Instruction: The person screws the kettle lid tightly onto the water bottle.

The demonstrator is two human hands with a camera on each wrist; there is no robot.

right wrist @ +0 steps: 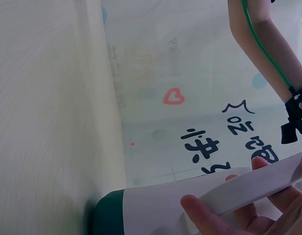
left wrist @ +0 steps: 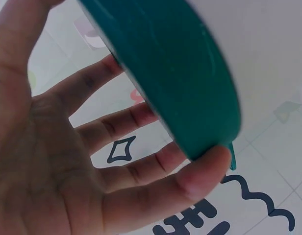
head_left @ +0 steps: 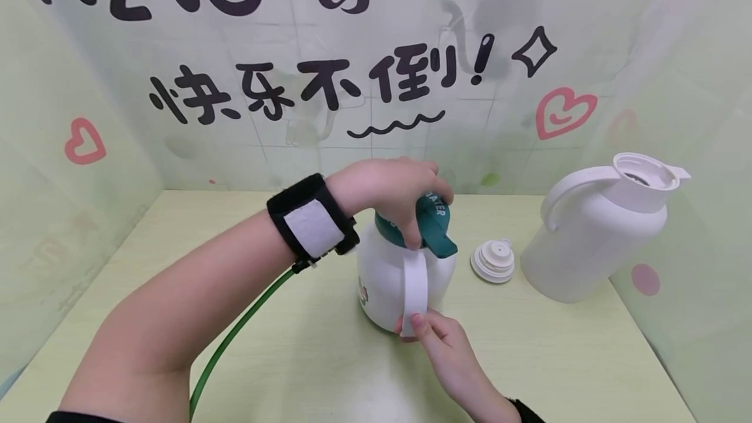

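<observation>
A white, round-bodied insulated jug (head_left: 382, 279) stands on the table in the middle of the head view. My left hand (head_left: 395, 189) reaches over its top and grips the green lid (head_left: 433, 217), with fingers spread around the rim. In the left wrist view the fingertips are at the edge of the lid (left wrist: 180, 83). Low on the jug's white handle (head_left: 415, 286), my right hand (head_left: 443, 348) holds on with thumb and fingers. The right wrist view shows the handle (right wrist: 256, 183) between those fingers, and the jug's green base (right wrist: 109, 213).
To the right stands a taller white thermos jug (head_left: 593, 234) with an uncovered mouth. Between the two jugs a white stopper (head_left: 493, 261) lies on the pale table (head_left: 282, 358). A printed curtain (head_left: 329, 129) hangs behind. A green cable (head_left: 235, 331) runs from the left wristband.
</observation>
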